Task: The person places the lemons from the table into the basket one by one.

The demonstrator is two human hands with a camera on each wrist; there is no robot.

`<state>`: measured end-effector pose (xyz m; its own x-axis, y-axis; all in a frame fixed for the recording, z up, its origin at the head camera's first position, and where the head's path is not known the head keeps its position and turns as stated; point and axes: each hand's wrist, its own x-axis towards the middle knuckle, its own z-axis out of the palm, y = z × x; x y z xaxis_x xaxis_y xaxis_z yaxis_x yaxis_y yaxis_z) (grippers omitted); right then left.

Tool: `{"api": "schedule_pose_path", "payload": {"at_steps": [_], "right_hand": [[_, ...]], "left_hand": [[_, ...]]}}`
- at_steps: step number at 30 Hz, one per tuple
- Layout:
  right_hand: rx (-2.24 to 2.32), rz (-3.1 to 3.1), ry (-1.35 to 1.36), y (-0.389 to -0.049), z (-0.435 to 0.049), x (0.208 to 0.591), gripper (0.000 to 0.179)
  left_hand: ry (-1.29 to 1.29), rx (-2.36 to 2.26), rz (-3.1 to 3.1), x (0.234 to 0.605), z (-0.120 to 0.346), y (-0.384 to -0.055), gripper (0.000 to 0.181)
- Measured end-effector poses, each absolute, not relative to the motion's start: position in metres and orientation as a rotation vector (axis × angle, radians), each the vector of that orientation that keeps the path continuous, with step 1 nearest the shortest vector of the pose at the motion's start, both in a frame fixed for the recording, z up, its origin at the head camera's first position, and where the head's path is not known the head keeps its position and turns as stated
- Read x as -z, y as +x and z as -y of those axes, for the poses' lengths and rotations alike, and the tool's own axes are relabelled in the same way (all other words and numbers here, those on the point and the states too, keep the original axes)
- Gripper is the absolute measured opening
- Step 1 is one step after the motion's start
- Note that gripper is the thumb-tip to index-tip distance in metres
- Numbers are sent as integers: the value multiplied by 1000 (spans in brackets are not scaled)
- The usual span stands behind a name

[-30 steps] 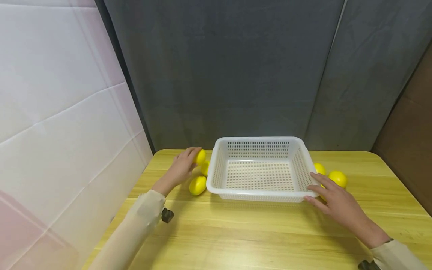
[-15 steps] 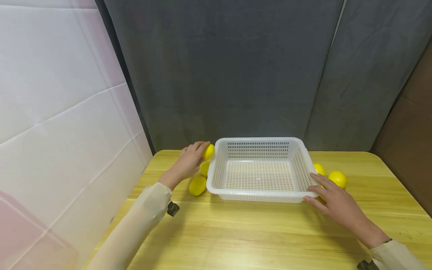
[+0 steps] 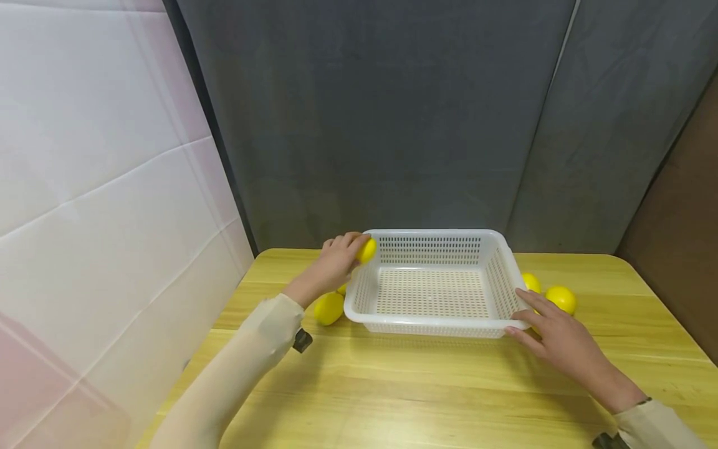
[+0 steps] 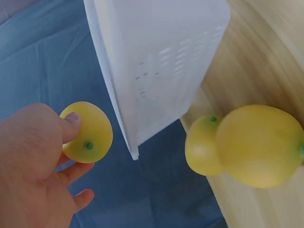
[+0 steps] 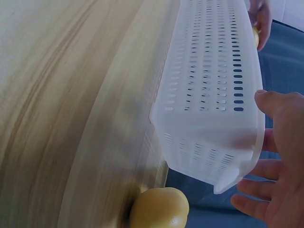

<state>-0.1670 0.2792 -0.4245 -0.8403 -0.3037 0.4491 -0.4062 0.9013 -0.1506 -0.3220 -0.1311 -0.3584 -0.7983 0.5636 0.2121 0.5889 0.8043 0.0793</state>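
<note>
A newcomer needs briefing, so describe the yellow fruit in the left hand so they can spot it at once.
Start from the white basket on the wooden table. At its far left corner, the left hand pinches one yellow fruit. The other fruits lie on the table on both sides of the basket; only this one is held.

Dark grey backdrop (image 3: 364,125) before us
We see a pink-patched white wall (image 3: 101,125) at left, a brown panel (image 3: 681,237) at right, and a softly shining wood-grained table (image 3: 426,386).
</note>
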Motion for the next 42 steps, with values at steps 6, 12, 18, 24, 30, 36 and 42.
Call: {"api": "schedule_pose_path", "payload": {"at_steps": [6, 12, 18, 24, 30, 36, 42], "right_hand": [[-343, 2646, 507, -167, -281, 425, 24], [-343, 2656, 500, -165, -281, 425, 24], [-341, 2650, 498, -165, -280, 425, 23], [-352, 2673, 484, -166, -280, 425, 22], [-369, 2686, 477, -164, -280, 425, 23], [-367, 2693, 463, -164, -280, 426, 24], [-365, 2676, 470, -164, -280, 426, 24]], "left_hand": [[-935, 207, 2820, 356, 120, -323, 62], [-945, 188, 2844, 356, 114, -322, 62], [-984, 163, 2826, 359, 112, -321, 61], [-1007, 140, 2814, 365, 110, -321, 60], [-1034, 148, 2826, 371, 108, -320, 59], [-1057, 118, 2828, 375, 105, -319, 59], [-1054, 119, 2827, 378, 106, -318, 59]]}}
